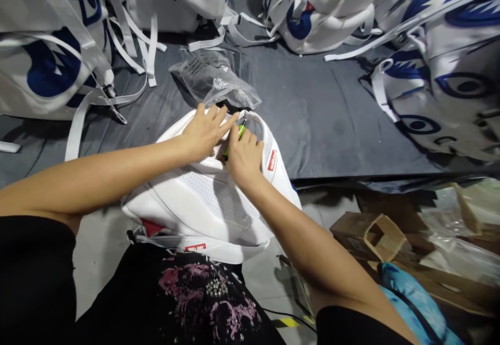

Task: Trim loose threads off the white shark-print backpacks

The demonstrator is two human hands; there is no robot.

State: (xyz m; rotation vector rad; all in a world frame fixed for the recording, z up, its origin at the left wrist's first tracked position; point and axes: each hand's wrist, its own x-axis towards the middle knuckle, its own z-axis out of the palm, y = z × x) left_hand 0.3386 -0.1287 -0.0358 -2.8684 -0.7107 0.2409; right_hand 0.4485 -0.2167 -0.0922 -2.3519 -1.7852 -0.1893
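A white backpack [219, 194] leans at the near table edge, its perforated back panel and straps facing me. Small red labels show on its straps. My left hand [207, 132] lies over the bag's top edge, fingers stretched and a little apart, pressing on the fabric. Close beside it, my right hand [245, 155] is closed around a slim bright-green tool with a dark tip [242, 127], held against the top of the bag near the strap's base. Most of the tool is hidden by my fingers, so its kind is unclear.
Behind the bag lies a crumpled clear plastic bag [219, 76] on the dark-covered table [332, 110]. More white backpacks with blue eye prints stand at left [50, 69], back and right [449, 84], their straps trailing. Below right are an open cardboard box [371, 235] and plastic wrap [464, 256].
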